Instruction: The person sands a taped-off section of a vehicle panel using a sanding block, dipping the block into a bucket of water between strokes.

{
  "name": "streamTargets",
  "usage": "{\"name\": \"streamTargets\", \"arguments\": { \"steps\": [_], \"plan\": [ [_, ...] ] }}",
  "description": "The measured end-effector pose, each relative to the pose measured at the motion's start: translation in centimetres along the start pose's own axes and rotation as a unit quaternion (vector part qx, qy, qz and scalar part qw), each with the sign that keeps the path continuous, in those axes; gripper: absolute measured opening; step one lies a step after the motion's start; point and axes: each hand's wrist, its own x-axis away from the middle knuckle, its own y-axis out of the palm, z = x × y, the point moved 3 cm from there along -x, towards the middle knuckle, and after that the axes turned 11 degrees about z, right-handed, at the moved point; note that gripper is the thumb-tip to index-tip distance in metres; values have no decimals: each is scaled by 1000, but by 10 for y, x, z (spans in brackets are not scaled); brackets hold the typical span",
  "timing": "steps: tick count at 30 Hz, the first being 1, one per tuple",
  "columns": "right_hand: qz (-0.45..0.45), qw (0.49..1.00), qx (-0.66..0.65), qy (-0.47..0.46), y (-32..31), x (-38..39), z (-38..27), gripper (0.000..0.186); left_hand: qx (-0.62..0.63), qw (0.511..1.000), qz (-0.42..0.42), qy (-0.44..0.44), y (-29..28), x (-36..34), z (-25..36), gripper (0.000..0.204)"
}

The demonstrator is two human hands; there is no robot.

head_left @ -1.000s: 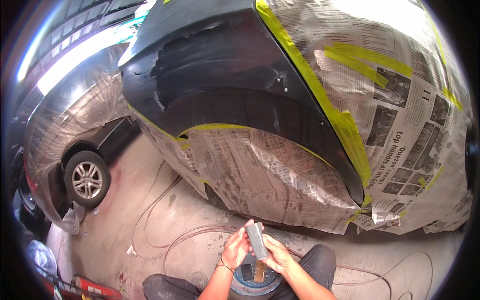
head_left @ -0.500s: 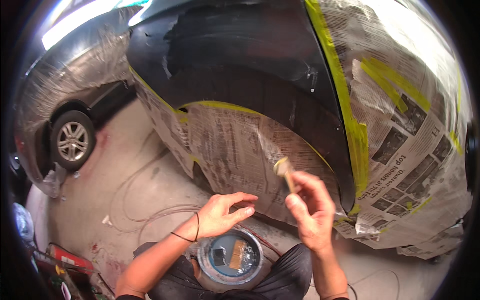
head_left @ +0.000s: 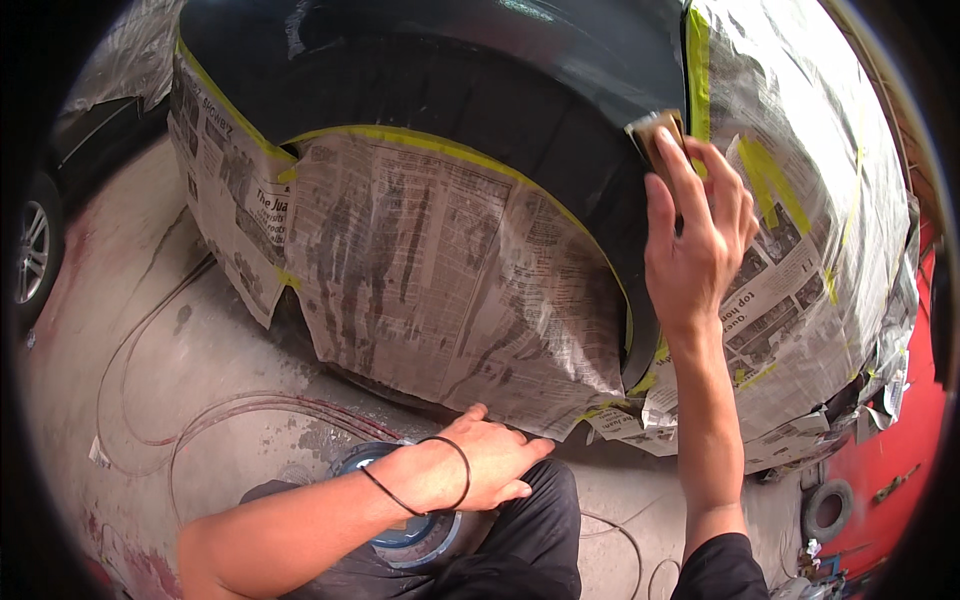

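Note:
A dark grey car fender (head_left: 450, 90) with a curved wheel arch fills the top of the head view. My right hand (head_left: 702, 235) reaches up to its right part and grips a small tan piece of folded sandpaper (head_left: 657, 132) against the surface. Low in the view, my left hand (head_left: 475, 462) holds nothing; its fingers are stretched out over my knee. Beneath that forearm stands a bucket (head_left: 415, 553) with bluish insides, largely hidden by the arm. Yellow-green masking tape (head_left: 470, 155) follows the arch, edging newspaper (head_left: 420, 260) over the wheel opening.
More newspaper and plastic film (head_left: 800, 60) cover the body right of the fender. Hoses (head_left: 225, 405) loop across the concrete floor at left, near another car's wheel (head_left: 35, 245). A loose tyre (head_left: 828, 510) lies by a red wall (head_left: 905, 470) at lower right.
My right hand has risen from in front of the wheel arch onto the fender with the sandpaper. My left hand has dropped toward my knee. The view has shifted to the right.

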Motion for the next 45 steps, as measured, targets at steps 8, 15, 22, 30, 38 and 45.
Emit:
{"name": "streamTargets", "arguments": {
  "steps": [8, 15, 22, 30, 38, 45],
  "plan": [
    [-3, 1000, 20, 5, -6, 6, 0, 48, -29, 996, -74, -35, 5, 6, -26, 68],
    [31, 998, -47, -15, 28, -31, -32, 47, 0, 993, -110, -31, 19, -3, -34, 70],
    [17, 999, -20, -30, 21, -20, -27, 42, -33, 996, -79, -36, 2, -10, -51, 69],
    [83, 996, -11, -37, 46, -64, -25, 38, 8, 996, -64, -60, 15, -13, -80, 68],
    [71, 996, -30, -54, 60, -92, -35, 38, -3, 996, -66, -60, 23, -11, -79, 69],
    [30, 998, -21, -48, 28, -41, -36, 40, 11, 994, -65, -83, 9, -6, -85, 69]
  ]
}}
